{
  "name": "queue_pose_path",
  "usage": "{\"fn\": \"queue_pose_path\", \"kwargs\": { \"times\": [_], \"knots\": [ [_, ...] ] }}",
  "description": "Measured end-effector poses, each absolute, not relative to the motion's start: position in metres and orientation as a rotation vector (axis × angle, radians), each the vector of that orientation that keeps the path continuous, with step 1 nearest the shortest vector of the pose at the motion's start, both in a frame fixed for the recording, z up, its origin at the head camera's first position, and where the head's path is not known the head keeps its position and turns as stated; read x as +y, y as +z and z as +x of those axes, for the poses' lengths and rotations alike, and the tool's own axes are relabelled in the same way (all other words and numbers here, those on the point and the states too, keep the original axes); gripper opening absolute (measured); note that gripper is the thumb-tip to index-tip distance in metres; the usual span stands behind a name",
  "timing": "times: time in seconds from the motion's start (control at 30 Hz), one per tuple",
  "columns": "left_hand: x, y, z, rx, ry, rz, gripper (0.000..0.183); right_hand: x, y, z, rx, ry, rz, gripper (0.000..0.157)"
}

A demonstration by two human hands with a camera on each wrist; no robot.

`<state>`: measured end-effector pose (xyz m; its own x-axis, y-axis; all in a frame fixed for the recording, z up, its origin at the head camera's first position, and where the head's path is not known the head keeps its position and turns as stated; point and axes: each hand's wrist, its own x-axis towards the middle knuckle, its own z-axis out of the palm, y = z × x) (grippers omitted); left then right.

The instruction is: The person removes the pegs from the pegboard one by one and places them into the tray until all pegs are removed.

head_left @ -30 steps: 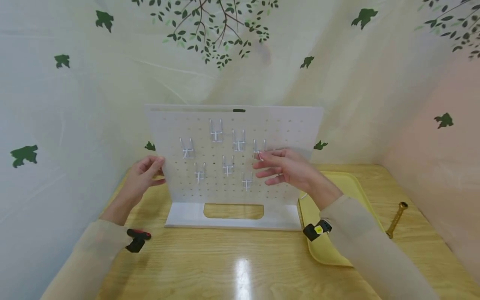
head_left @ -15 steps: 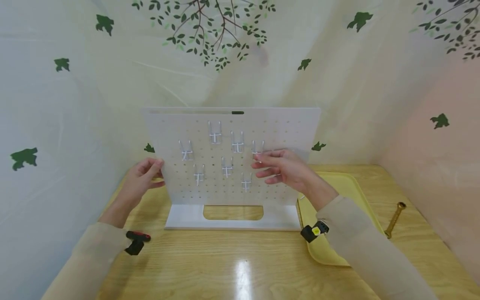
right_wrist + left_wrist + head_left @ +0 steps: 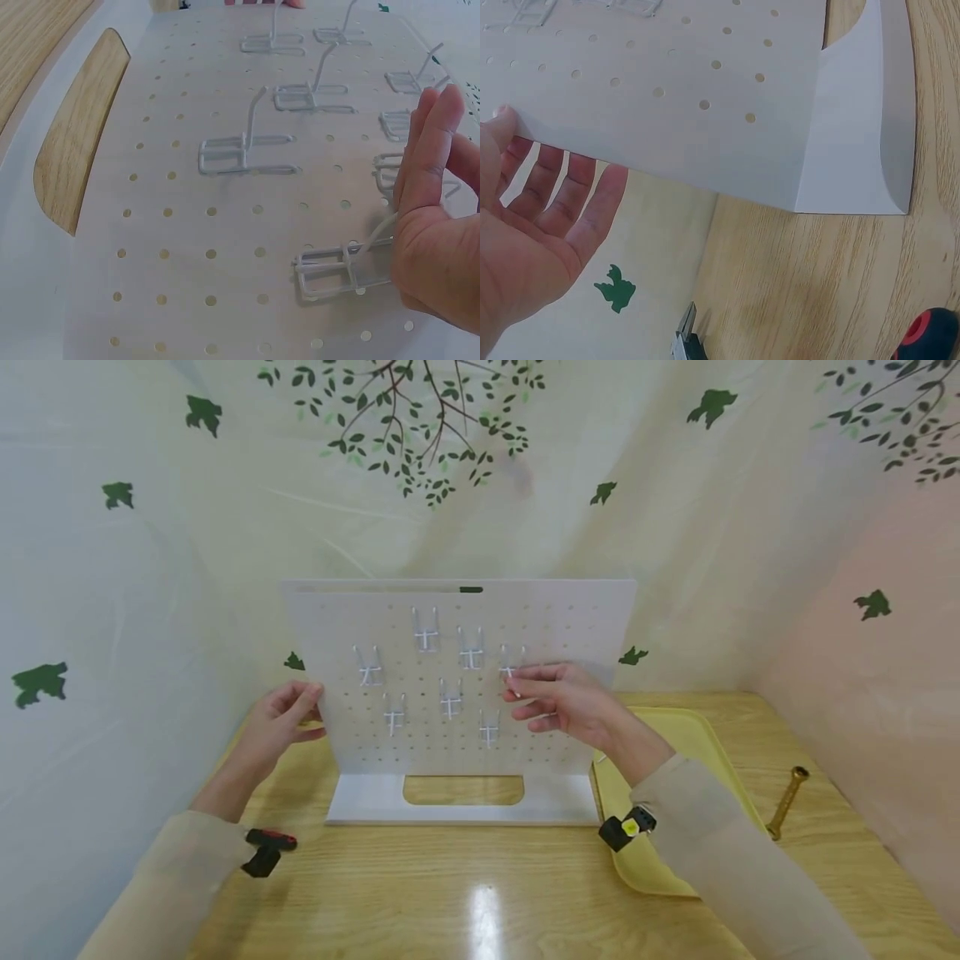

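Observation:
A white pegboard [image 3: 555, 627] stands upright on its base, carrying several white wire hooks [image 3: 450, 700]. At its left edge, my left hand [image 3: 277, 718] grips the panel; the left wrist view shows the thumb [image 3: 505, 124] in front and the fingers reaching behind. My right hand [image 3: 570, 706] pinches the rightmost wire hook [image 3: 512, 658] between thumb and index finger, the other fingers spread. In the right wrist view that hand [image 3: 442, 232] covers part of a lower hook [image 3: 330, 274], and the thumb's contact is hidden.
Right of the board lies a yellow tray [image 3: 686, 727], partly under my right forearm. Beyond it is a golden bar with ring-like ends [image 3: 787, 803]. A red-and-black handle [image 3: 928, 337] and a pointed metal tip [image 3: 688, 326] show near my left wrist. A patterned curtain [image 3: 480, 543] hangs behind.
The head view has shifted slightly, so the board sits a little lower and further left. Both hands stay at the same places on the board, with only small finger movement on the right.

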<state>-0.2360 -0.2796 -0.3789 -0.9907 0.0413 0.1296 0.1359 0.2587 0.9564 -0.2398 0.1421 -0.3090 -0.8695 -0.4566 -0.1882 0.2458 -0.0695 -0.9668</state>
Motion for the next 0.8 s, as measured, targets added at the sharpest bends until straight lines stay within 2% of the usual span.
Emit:
{"fn": "queue_pose_path", "kwargs": {
  "times": [0.8],
  "knots": [
    [-0.281, -0.381, -0.238, -2.428, -1.848, -0.166, 0.044, 0.154, -0.310, -0.231, 1.865, -1.910, -0.314, 0.041]
  ]
}}
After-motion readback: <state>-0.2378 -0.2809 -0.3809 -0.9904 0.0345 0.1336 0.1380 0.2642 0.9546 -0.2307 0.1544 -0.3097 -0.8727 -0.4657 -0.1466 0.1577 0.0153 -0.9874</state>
